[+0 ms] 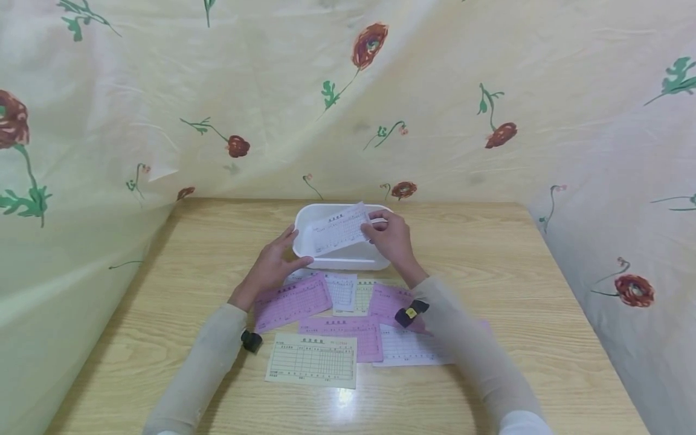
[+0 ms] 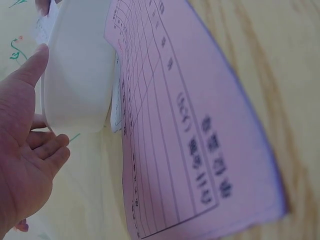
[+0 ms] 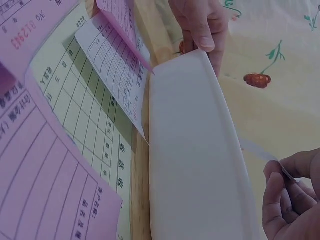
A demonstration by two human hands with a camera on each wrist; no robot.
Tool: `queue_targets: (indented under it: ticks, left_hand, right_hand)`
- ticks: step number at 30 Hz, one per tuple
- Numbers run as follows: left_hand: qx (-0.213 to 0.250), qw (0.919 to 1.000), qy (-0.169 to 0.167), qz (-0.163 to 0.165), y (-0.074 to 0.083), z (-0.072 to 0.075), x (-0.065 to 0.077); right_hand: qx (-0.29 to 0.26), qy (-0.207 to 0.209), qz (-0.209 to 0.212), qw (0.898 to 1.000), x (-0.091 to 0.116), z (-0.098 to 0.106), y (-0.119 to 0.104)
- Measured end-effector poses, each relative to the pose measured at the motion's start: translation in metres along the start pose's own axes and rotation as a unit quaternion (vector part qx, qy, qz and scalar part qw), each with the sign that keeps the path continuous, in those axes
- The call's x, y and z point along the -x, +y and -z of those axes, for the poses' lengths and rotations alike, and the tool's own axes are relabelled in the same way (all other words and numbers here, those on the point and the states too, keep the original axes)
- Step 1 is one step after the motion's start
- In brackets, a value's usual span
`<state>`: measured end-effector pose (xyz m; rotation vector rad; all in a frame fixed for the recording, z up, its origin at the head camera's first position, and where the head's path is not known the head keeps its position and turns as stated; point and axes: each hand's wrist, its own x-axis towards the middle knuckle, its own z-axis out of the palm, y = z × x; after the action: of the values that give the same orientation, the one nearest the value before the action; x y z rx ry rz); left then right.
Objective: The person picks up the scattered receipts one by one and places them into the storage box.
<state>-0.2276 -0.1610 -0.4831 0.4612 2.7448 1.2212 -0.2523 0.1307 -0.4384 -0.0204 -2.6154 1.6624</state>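
Observation:
Over the white plastic tub (image 1: 342,264), my right hand (image 1: 393,238) pinches a white printed receipt slip (image 1: 338,231) by its right end, between thumb and fingers. The slip slants across the tub's opening, its left end lower. My left hand (image 1: 272,261) holds the tub's left end, with the thumb at the front rim and fingers around the side. In the right wrist view the held slip (image 3: 257,149) shows nearly edge-on beyond the tub wall. Close below my left hand, a pink slip (image 2: 170,125) stands out large in the left wrist view.
Several pink, yellow and white slips lie overlapping in front of the tub, among them a yellow slip (image 1: 312,360) nearest me and a white slip (image 1: 410,345) under my right forearm. The wooden table (image 1: 217,223) meets a flowered cloth (image 1: 288,109) behind and at both sides.

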Motion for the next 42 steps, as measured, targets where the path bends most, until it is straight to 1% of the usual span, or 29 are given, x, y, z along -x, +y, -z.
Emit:
queue_targets:
  ticks: [5, 10, 15, 21, 24, 28, 31, 34, 38, 42]
  left_hand:
    - [-0.005, 1.0, 0.003, -0.005, 0.0, 0.0, 0.0]
    - [-0.009, 0.9999, 0.003, -0.008, -0.001, -0.001, 0.0]
    - [-0.003, 0.9999, 0.008, -0.012, 0.001, -0.001, 0.0]
    - [-0.004, 0.9999, 0.006, -0.012, 0.003, 0.0, 0.0]
    - [-0.006, 0.9999, 0.007, -0.011, 0.004, 0.0, 0.001]
    - [-0.006, 0.9998, 0.008, -0.014, 0.003, 0.0, 0.001]
    - [-0.005, 0.9998, 0.006, -0.016, 0.002, 0.0, 0.0]
    - [-0.005, 0.9999, 0.004, -0.013, 0.002, 0.0, 0.0]
    - [-0.012, 0.9998, 0.003, -0.013, 0.002, 0.0, -0.001]
    - [-0.018, 0.9997, 0.004, -0.014, 0.002, 0.001, 0.0]
  right_hand:
    - [0.018, -0.015, -0.007, 1.0, 0.0, -0.004, 0.0]
    - [0.023, -0.028, 0.0, 0.999, 0.001, -0.005, 0.0]
    - [0.03, -0.041, 0.009, 0.999, 0.002, -0.001, 0.001]
    - [0.039, -0.051, 0.013, 0.998, 0.006, 0.01, 0.004]
    - [0.038, -0.053, 0.041, 0.997, 0.01, 0.018, 0.004]
    - [0.036, -0.055, 0.096, 0.993, 0.017, 0.031, 0.003]
    - [0.033, -0.058, 0.12, 0.99, 0.024, 0.044, 0.001]
    - [0.028, -0.062, 0.131, 0.989, 0.034, 0.058, -0.002]
    - [0.026, -0.064, 0.133, 0.989, 0.048, 0.079, -0.005]
    - [0.05, -0.057, 0.126, 0.989, 0.064, 0.101, -0.005]
